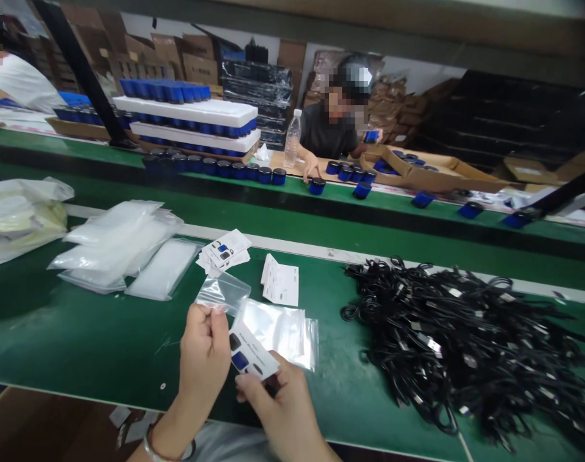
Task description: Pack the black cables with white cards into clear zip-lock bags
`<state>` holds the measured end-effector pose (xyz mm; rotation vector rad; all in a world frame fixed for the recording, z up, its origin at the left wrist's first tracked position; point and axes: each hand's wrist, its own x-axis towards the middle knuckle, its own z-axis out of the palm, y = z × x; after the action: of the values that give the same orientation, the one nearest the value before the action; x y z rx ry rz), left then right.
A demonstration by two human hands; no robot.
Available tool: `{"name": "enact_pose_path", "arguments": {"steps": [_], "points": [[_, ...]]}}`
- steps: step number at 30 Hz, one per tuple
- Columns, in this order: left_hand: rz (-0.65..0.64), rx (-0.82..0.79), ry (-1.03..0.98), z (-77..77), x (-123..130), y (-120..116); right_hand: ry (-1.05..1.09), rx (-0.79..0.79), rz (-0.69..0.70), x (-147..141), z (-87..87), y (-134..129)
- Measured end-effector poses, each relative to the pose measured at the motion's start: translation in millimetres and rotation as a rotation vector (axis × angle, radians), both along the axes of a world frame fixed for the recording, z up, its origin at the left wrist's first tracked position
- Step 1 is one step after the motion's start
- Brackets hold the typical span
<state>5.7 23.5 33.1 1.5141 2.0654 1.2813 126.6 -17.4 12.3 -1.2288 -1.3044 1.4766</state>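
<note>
My left hand (204, 346) pinches a small clear zip bag (224, 292) by its lower edge. Just to its right, my right hand (280, 398) grips a printed card (251, 356) showing blue and black items, tilted beside the bag. Under and behind the card, more flat clear bags (278, 327) lie on the green table. Past my hands are a loose pile of printed cards (225, 249) and some folded white cards (283, 283).
Stacks of clear bags (119, 240) lie at left, a large heap of black cables (456, 333) at right. Beyond, a row of blue round items (238, 170) stands along the belt, where a person (331, 122) sits near a bottle (292, 141) and an open carton (437, 174).
</note>
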Motion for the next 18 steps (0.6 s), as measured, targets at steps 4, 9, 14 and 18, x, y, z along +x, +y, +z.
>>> {"name": "enact_pose_path", "arguments": {"steps": [4, 9, 14, 18], "points": [[-0.077, -0.027, 0.022, -0.8, -2, -2, -0.235, 0.23, -0.047, 12, 6.0, 5], [-0.148, -0.036, 0.117, 2.2, -5, -5, -0.429, 0.861, -0.143, 28, 8.6, 8], [-0.215, -0.004, 0.244, 1.6, 3, -14, -0.648, 1.007, -0.12, 27, 3.9, 14], [-0.251, 0.036, 0.327, -2.4, 8, -18, -0.73, 0.762, -0.116, 29, 8.0, 11]]}}
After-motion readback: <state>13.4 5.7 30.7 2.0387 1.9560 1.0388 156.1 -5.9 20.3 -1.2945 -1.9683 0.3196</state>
